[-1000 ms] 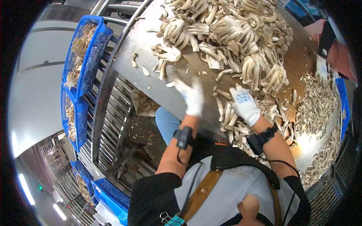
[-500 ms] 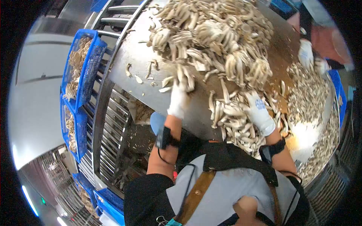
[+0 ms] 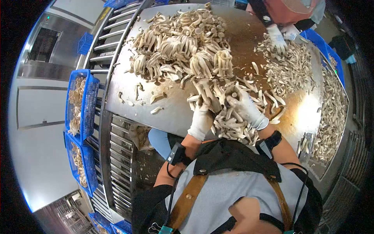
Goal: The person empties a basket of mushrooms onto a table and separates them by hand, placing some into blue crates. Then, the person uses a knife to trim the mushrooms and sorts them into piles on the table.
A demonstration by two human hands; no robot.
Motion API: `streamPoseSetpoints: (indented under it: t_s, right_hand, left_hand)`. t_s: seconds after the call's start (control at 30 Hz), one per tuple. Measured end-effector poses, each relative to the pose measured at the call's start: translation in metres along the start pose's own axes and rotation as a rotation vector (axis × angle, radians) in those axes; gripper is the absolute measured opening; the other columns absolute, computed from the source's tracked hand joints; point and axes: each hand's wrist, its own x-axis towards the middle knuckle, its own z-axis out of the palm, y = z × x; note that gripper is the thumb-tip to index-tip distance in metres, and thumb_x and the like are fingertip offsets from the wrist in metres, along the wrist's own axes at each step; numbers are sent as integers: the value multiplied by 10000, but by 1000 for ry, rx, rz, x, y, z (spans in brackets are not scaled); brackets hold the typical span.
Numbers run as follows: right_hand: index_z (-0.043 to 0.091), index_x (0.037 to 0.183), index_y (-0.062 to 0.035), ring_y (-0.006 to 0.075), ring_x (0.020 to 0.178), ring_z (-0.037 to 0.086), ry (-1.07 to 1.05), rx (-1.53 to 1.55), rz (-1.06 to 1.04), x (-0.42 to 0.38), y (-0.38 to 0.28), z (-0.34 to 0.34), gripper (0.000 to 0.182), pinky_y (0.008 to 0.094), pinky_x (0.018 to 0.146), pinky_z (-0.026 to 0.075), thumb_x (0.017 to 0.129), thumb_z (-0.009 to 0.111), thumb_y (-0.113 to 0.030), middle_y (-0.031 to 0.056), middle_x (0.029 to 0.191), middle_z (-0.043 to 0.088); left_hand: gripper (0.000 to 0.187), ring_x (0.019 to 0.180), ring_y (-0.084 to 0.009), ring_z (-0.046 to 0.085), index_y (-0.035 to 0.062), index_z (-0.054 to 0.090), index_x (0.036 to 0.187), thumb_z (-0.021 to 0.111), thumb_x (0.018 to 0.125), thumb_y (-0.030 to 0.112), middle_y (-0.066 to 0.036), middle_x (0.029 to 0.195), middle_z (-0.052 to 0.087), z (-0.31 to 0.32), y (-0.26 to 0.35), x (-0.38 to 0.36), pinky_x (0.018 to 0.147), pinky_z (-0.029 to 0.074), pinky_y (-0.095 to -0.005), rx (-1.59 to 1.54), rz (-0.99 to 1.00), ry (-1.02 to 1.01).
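apparently to steady it, the left hand (image 3: pixel 201 120) is closed around a mushroom cluster (image 3: pixel 207 93) above the desk (image 3: pixel 242 48) — just beside, the right hand (image 3: pixel 245 107) seems to pinch a single stem (image 3: pixel 234 94), with loose mushrooms (image 3: pixel 234 129) lying near, within easy reach.

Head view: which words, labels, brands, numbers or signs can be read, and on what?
No text is readable.
Blue print on the co-worker's white glove: too small to read.
Marks on the black left-wrist device: too small to read.
Yellow patch, upper left: any text too small to read.
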Motion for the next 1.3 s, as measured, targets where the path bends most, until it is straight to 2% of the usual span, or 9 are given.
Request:
streamPoseSetpoints:
  t_s: [0.13, 0.27, 0.47, 0.53, 0.6, 0.77, 0.9, 1.0, 1.3]
  right_hand:
    - [515, 1306, -43, 176, 956, 593, 71, -381, -410, 11, 28, 6, 520, 325, 872, 485, 862, 696, -243, 115, 1036, 640]
    - [505, 1281, -1, 150, 921, 618, -77, 159, -131, -3, 13, -16, 410, 298, 845, 512, 883, 576, -64, 65, 1030, 628]
    - [505, 1290, -4, 120, 866, 580, -25, 313, -92, 3, 17, -3, 391, 272, 781, 496, 910, 591, -43, 33, 1015, 615]
    - [561, 1161, -24, 114, 937, 573, 13, 17, -174, -1, 22, -9, 289, 278, 849, 479, 906, 652, -124, 32, 1045, 615]
    - [468, 1336, 2, 104, 848, 540, -121, 185, -141, -9, 21, -20, 495, 256, 787, 475, 912, 667, -158, 32, 1009, 592]
    - [514, 1272, -20, 132, 963, 563, -56, 156, -209, -15, -6, -9, 392, 271, 860, 463, 960, 596, -244, 42, 1090, 598]
    - [540, 1257, 24, 124, 990, 600, -128, 564, -156, 4, 47, -22, 344, 282, 858, 509, 1009, 521, -214, 53, 1070, 625]
    - [570, 1203, 4, 120, 964, 588, -252, 624, -127, 2, 44, -22, 317, 247, 879, 464, 1004, 533, -239, 50, 1059, 631]
    - [524, 1280, -20, 105, 894, 595, -62, -242, -119, -11, 36, -13, 511, 280, 808, 493, 877, 715, -268, 61, 1040, 659]
  left_hand:
    - [638, 1118, -232, 562, 89, 325, 1437, 673, 904, 130, -115, 1352, 508, 14, -9, -15, 953, 471, -377, 326, -89, -153]
    - [614, 1037, -173, 572, 57, 344, 1426, 654, 897, 55, -51, 1232, 547, 34, 5, -16, 922, 472, -321, -33, -81, -61]
    - [596, 1087, -158, 543, 21, 392, 1394, 651, 861, 88, -88, 1247, 553, 57, 11, -27, 941, 452, -303, 425, -19, -117]
    - [595, 966, -150, 578, 23, 410, 1384, 669, 856, 116, -78, 1128, 594, 42, 3, -13, 803, 494, -277, 620, 23, 233]
    - [535, 658, -118, 528, 29, 454, 1343, 665, 862, 130, -41, 920, 591, 18, 5, 10, 506, 403, -233, 205, -32, 196]
    - [408, 975, -182, 592, 51, 492, 1272, 600, 878, 48, -55, 1114, 582, 25, 13, -8, 852, 515, -323, 417, -164, -123]
    - [428, 1152, -265, 585, 36, 458, 1329, 527, 907, 49, -116, 1239, 594, 28, 14, -9, 1007, 475, -447, 4, -68, -89]
    - [316, 995, -204, 620, 52, 527, 1238, 561, 926, 84, -88, 1098, 615, 28, 14, -16, 890, 521, -375, 101, -145, -117]
    - [454, 975, -192, 634, 116, 508, 1291, 537, 976, 442, -65, 1204, 585, -19, -13, 0, 837, 554, -367, 397, -297, -106]
